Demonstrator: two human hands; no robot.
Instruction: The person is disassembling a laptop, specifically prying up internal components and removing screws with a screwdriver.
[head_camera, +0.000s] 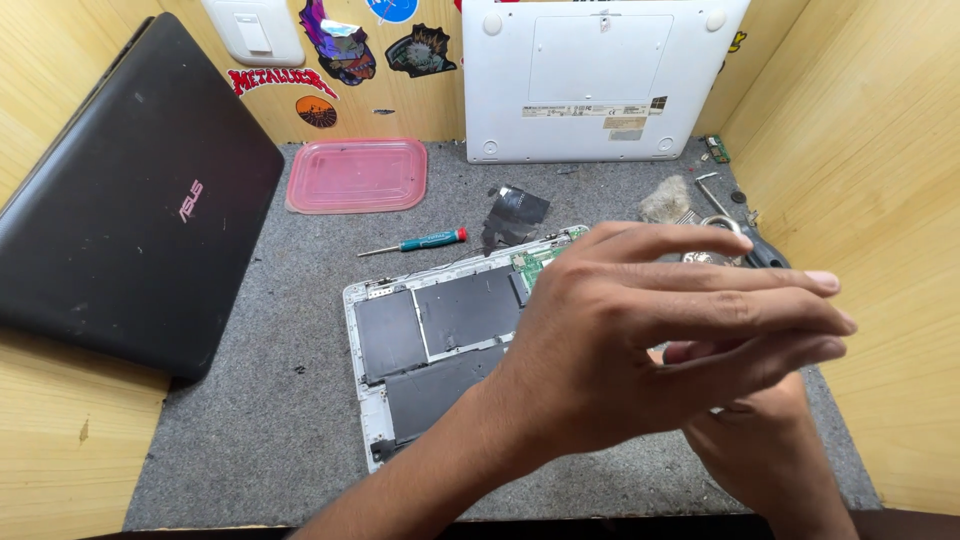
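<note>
While my left hand (640, 340) passes flat and open-fingered over the opened white laptop base (440, 345), holding nothing, my right hand (765, 450) sits beneath it at five o'clock; whether it grips anything I cannot tell. Judging by the bared dark battery panels (435, 335) and green circuit board (535, 262), the cover is already off. At twelve o'clock the teal-handled screwdriver (415, 243) lies on the grey felt counter (250, 420), near the pink plastic tray (358, 175).
</note>
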